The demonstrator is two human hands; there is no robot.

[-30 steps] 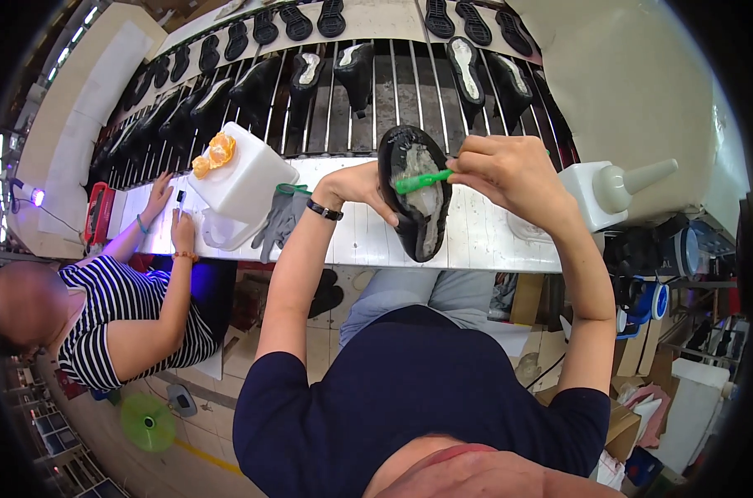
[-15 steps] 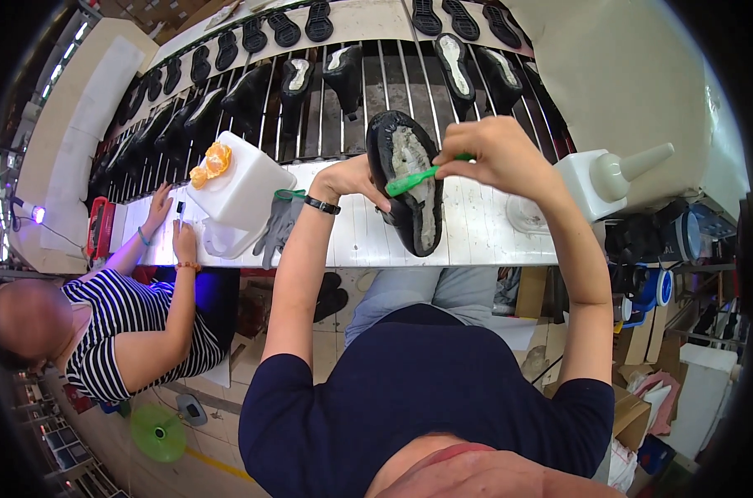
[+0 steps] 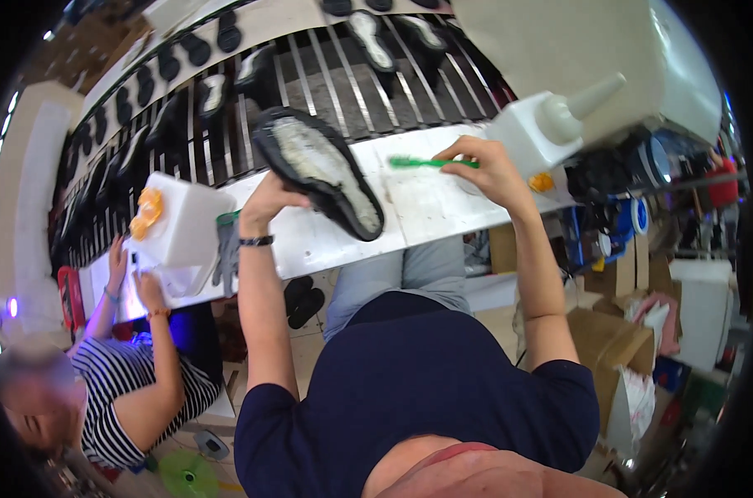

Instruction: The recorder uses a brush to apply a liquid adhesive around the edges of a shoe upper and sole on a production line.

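My left hand point(image 3: 270, 202) grips a black shoe upper point(image 3: 353, 206) by its left side, above the white table. The shoe is turned sole side up and tilted, its pale, whitish underside facing me. My right hand point(image 3: 491, 172) is closed on a green toothbrush-like brush point(image 3: 426, 163). The brush is held level, its bristled head pointing left, apart from the shoe. Behind the right hand stands a white plastic bottle point(image 3: 513, 137) with a long nozzle.
A rack of metal bars point(image 3: 298, 75) carrying several black shoes runs behind the white table point(image 3: 302, 245). To the left are a white container point(image 3: 185, 220) with peeled orange fruit point(image 3: 148, 212) on it, a grey glove point(image 3: 227, 253), and a co-worker in a striped shirt point(image 3: 132, 365).
The brush has come off the shoe's underside and is now apart to its right. My left hand has shifted left with the shoe, which is tilted more. The whole view has turned.
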